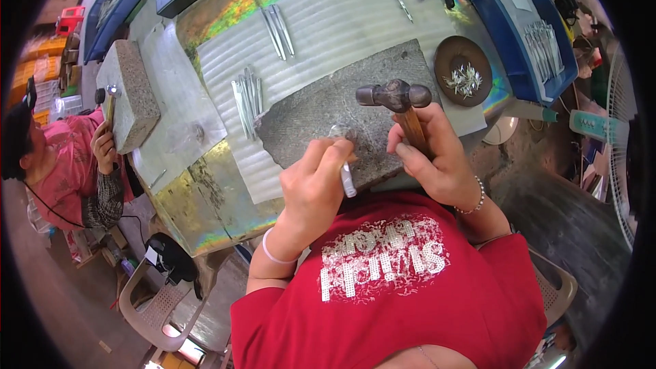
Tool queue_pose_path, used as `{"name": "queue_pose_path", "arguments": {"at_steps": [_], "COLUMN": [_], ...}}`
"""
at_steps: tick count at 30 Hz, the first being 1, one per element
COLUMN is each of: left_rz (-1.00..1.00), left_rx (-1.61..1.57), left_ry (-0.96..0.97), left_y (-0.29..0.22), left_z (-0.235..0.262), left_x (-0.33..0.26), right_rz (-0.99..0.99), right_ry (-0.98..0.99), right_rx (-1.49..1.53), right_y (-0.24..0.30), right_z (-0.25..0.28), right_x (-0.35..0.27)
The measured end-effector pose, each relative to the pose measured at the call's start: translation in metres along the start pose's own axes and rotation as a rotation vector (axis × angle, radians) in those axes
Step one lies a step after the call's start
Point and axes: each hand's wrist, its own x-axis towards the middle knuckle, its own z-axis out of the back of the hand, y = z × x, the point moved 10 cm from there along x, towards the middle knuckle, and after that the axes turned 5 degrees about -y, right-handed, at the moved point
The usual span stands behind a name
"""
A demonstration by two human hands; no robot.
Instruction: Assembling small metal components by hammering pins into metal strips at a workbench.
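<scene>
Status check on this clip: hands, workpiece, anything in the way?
Right hand grips hammer, head raised over stone slab. Left hand holds a small metal piece at the slab's near edge. Nothing between them.

Left hand (313, 181) pinched, right hand (429, 154) fisted

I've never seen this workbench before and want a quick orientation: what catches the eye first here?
The right hand grips a hammer above a grey stone slab at the middle of the bench, while the left hand pins a small metal strip at the slab's near edge. A round brown dish of thin metal slivers sits to the right.
</scene>
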Motion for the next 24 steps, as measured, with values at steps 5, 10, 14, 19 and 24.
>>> {"name": "queue_pose_path", "arguments": {"at_steps": [5,10,14,19,24], "left_rz": [-0.128,-0.140,-0.117,-0.259,-0.202], "left_rx": [0.126,0.054,-0.043,0.004,-0.016], "left_ry": [0.036,0.059,0.020,-0.020,-0.092], "left_y": [-0.004,-0.001,-0.006,0.004,0.004], "left_z": [0.003,-0.003,0.011,0.000,0.012], "left_x": [-0.004,-0.003,0.005,-0.005,-0.001], "right_rz": [0.173,0.570,0.644,0.436,0.348], "right_ry": [0.279,0.453,0.482,0.356,0.303], "right_rx": [-0.154,-0.386,-0.513,-0.449,-0.467], "right_y": [0.053,0.106,0.112,0.118,0.123], "right_z": [-0.038,-0.076,-0.088,-0.075,-0.044], "right_x": [-0.003,0.001,-0.003,0.004,-0.012]}}
